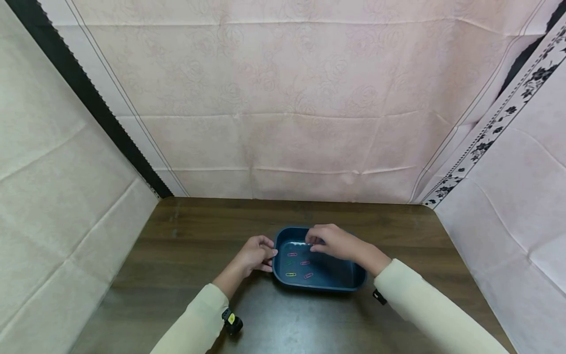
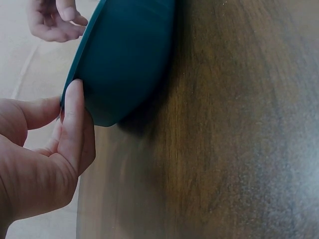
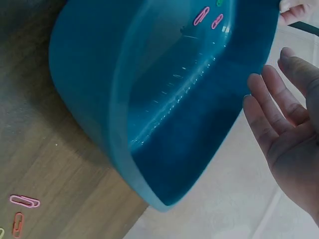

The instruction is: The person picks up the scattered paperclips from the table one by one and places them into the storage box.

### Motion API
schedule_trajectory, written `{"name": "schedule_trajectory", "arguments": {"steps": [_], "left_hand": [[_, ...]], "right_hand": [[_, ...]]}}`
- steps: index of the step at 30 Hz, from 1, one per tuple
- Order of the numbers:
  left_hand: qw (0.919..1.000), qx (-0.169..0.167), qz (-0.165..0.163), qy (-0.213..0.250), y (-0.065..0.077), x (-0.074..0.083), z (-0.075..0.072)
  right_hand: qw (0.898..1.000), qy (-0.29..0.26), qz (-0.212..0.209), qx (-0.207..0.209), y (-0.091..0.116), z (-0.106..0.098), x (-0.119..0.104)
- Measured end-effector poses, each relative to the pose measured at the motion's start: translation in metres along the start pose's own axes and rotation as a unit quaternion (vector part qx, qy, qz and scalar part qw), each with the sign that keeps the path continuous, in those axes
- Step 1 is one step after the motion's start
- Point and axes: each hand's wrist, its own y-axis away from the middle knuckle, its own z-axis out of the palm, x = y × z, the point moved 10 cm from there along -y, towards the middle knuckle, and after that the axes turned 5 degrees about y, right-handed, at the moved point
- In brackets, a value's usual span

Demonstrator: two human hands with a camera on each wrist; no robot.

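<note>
A dark blue plastic tray [image 1: 329,275] stands on the wooden table, with several paper clips lying at its left end, among them a yellow clip [image 1: 290,274] and a pink clip [image 3: 201,16]. My left hand [image 1: 257,254] grips the tray's left rim; in the left wrist view the thumb is on one side of the wall and fingers on the other. Over the tray's far side hovers my right hand [image 1: 331,241], its fingers loosely bent. The right wrist view shows this hand [image 3: 294,124] beside the rim with nothing between its fingers.
Beyond the tray, a pink clip [image 3: 25,201], an orange clip [image 3: 18,225] and part of a yellow clip lie on the wooden table [image 1: 194,255]. Pale patterned cloth [image 1: 292,98] hangs behind the table, with more cloth at both sides.
</note>
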Motion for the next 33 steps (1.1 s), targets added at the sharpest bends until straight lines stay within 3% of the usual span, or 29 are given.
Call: {"name": "schedule_trajectory", "arguments": {"steps": [13, 33], "left_hand": [[1.0000, -0.003, -0.002, -0.004, -0.002, -0.002, 0.000], [0.9999, -0.002, -0.010, -0.008, -0.001, -0.002, 0.000]], "right_hand": [[0.998, -0.017, 0.000, 0.061, 0.034, -0.021, 0.008], [0.992, -0.008, 0.067, 0.104, 0.089, -0.041, 0.041]]}}
